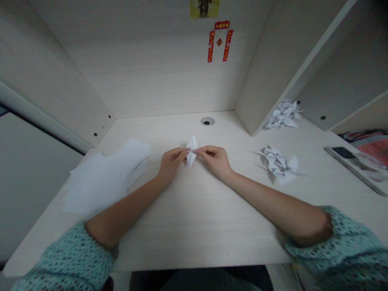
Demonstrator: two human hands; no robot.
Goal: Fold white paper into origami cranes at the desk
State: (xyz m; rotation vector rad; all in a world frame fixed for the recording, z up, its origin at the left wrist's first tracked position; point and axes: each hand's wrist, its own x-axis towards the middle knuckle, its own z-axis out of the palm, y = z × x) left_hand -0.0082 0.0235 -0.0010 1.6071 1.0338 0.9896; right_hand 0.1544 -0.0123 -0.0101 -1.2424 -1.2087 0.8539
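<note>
A small folded white paper, shaped like a narrow diamond with a crease down its middle, stands point-up between my hands over the desk. My left hand pinches its left edge between thumb and fingers. On the opposite edge, my right hand pinches the paper the same way, with the thumb on its front. The fingers behind the paper are mostly hidden. Left of my hands lies a loose stack of white paper sheets, partly under my left forearm.
Folded paper pieces lie heaped right of my hands, with another pile behind them by the upright panel. A tablet-like device with a dark phone on it rests far right. A round cable hole sits near the back wall.
</note>
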